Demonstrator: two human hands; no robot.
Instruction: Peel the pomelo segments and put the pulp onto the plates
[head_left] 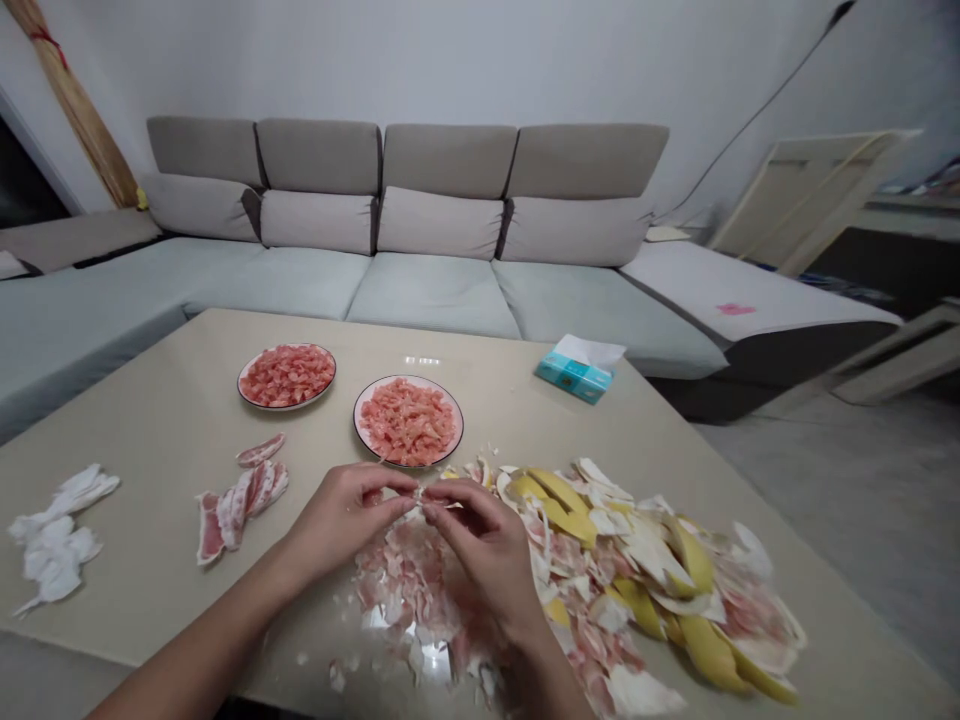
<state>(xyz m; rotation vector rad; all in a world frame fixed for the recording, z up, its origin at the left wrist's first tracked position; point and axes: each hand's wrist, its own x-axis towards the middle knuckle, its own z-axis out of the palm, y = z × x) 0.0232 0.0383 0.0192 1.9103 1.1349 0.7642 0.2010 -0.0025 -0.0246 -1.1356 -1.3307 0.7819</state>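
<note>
My left hand [352, 515] and my right hand [484, 530] meet over the table, thumbs and forefingers pinched on a small whitish piece of pomelo [418, 493] that the fingers mostly hide. Below them lies a scatter of pinkish membrane scraps [409, 585]. Just beyond the hands stands a dark-rimmed plate [459, 440] heaped with pink pomelo pulp [411, 420]. A second plate [241, 392] of redder pulp [289, 374] is farther back on the left. Several unpeeled pomelo segments [238, 505] lie left of my left hand.
A pile of yellow pomelo rind [701, 650], white pith and membranes spreads along the table's right side. A blue tissue pack [576, 372] sits at the back right. Crumpled tissues [58, 545] lie at the far left. A grey sofa [431, 290] stands behind the table [495, 365].
</note>
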